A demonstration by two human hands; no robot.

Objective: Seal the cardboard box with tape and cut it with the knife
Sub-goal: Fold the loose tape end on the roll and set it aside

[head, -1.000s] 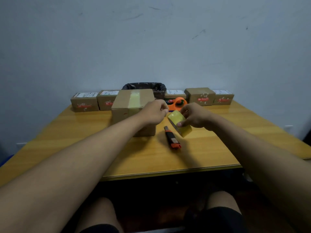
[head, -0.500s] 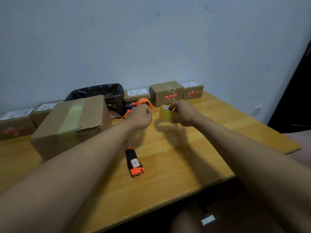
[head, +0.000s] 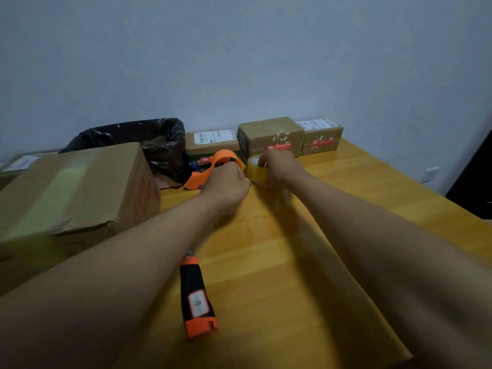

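A large cardboard box (head: 80, 187) with a strip of yellowish tape over its top sits at the left of the wooden table (head: 372, 187). My right hand (head: 279, 166) holds a roll of yellowish tape (head: 257, 171) down near the table, to the right of the box. My left hand (head: 229, 182) is closed in a fist right beside the roll; whether it pinches the tape end is hidden. An orange and black utility knife (head: 197, 296) lies on the table under my left forearm, apart from both hands.
An orange tape dispenser (head: 213, 169) lies just behind my left hand. A bin lined with a black bag (head: 159, 145) stands at the back. Three small parcels (head: 271, 135) line the wall. The table's right edge runs close by.
The view has swung right and closer, so the big box now sits at the far left. Both hands moved away from the box toward the back, and the roll has come down near the table.
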